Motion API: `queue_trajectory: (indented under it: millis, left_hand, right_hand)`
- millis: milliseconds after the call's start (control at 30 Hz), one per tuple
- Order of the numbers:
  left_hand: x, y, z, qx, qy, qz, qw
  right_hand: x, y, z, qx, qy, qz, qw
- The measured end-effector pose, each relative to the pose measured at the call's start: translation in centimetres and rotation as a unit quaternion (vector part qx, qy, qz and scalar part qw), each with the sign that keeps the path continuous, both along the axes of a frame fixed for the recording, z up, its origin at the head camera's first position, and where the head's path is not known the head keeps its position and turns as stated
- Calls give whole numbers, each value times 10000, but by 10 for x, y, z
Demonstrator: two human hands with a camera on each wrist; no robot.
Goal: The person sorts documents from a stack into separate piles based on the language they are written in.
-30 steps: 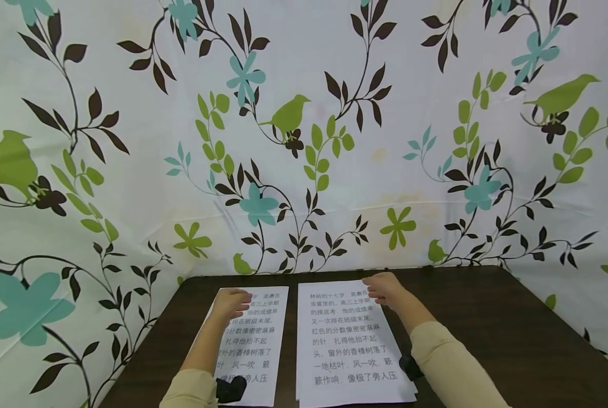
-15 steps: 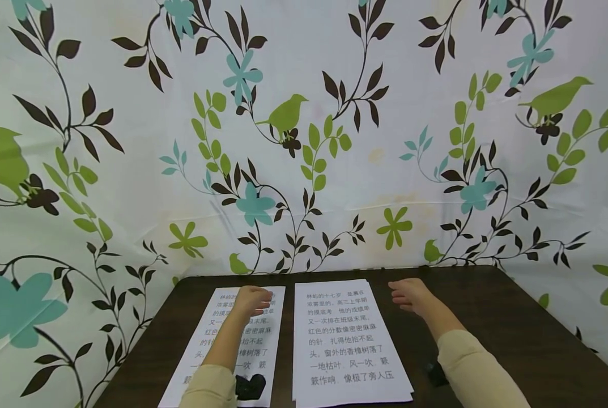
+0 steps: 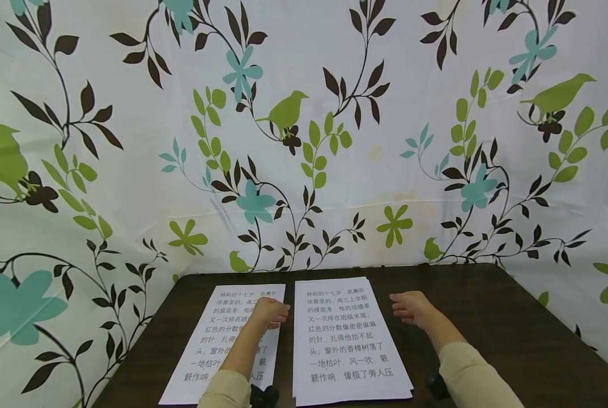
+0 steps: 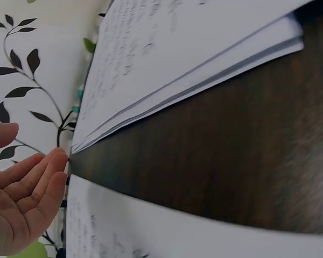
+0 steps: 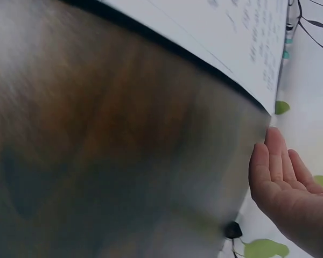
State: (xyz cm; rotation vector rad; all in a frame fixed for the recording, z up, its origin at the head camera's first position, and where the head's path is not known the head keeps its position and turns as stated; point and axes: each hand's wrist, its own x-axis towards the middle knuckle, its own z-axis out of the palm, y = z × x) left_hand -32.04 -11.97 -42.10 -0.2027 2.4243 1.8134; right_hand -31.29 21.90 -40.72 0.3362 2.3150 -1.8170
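We see left hand [image 3: 269, 313] over left paper [image 3: 221, 343], fingers loosely extended, grip wide; right hand [image 3: 412, 309] likewise, beside paper stack [image 3: 349, 343]; height above table [image 3: 492, 328] we can't judge.

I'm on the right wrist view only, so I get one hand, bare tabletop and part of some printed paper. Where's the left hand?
Observer: In the head view, the left hand overlaps the right edge of the left paper; whether it touches, I can't tell.
Operator: Is that hand holding anything?
Observer: No, the left wrist view shows nothing in its fingers.
Operator: Does that left paper meet the paper I see?
Observer: No, the head view shows a strip of dark table between it and your paper, the right stack.
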Motion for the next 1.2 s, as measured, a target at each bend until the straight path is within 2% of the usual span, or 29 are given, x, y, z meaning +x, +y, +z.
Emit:
queue_trajectory:
  millis: [167,433,567,833,1200]
  left_hand:
    - [0,5,-10,-84,-176,-19,9998]
    - [1,9,-17,-67,-274,-142,9995]
    - [3,12,-18,29,-248,-219,9994]
    - [0,15,-19,4,-354,-88,9993]
    - [-3,18,-21,184,-339,-96,9992]
  right_hand:
    - [3,-5,-12,-28,-149,72,9999]
    - [4,-11,-24,14,-217,121,9997]
    - [5,-15,-24,-22,-142,94,9999]
    - [4,-18,-24,-53,-177,85,9998]
    - [3,-18,-26,25,-220,57,9997]
